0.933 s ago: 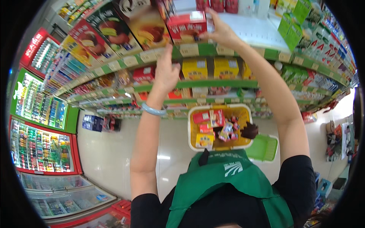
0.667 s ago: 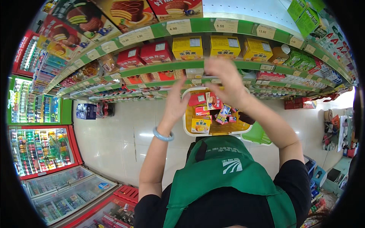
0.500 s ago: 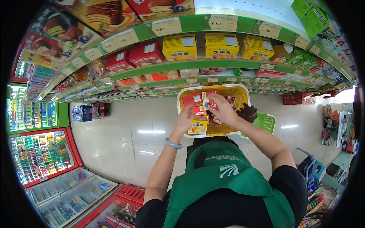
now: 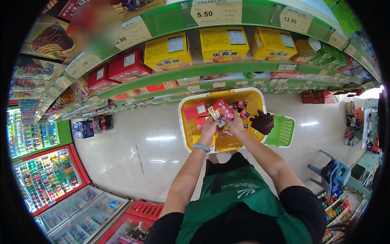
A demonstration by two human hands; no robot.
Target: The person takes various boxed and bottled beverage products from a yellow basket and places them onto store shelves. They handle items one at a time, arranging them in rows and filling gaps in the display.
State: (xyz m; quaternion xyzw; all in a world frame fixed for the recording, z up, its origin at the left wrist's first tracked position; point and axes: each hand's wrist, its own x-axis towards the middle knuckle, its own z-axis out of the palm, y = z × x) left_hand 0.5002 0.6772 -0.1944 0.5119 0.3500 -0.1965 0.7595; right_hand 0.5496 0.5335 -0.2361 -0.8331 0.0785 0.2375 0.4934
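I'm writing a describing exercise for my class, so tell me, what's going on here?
A person in a green apron has both hands on a red snack carton: the left hand at its lower left, the right hand at its right. They are working at a yellow shopping basket holding other small cartons. Yellow snack cartons stand on the shelf ahead.

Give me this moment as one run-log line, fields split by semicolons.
left hand: holds red box; right hand: holds same box; place: at yellow basket; inside basket: second red box; beside: green basket
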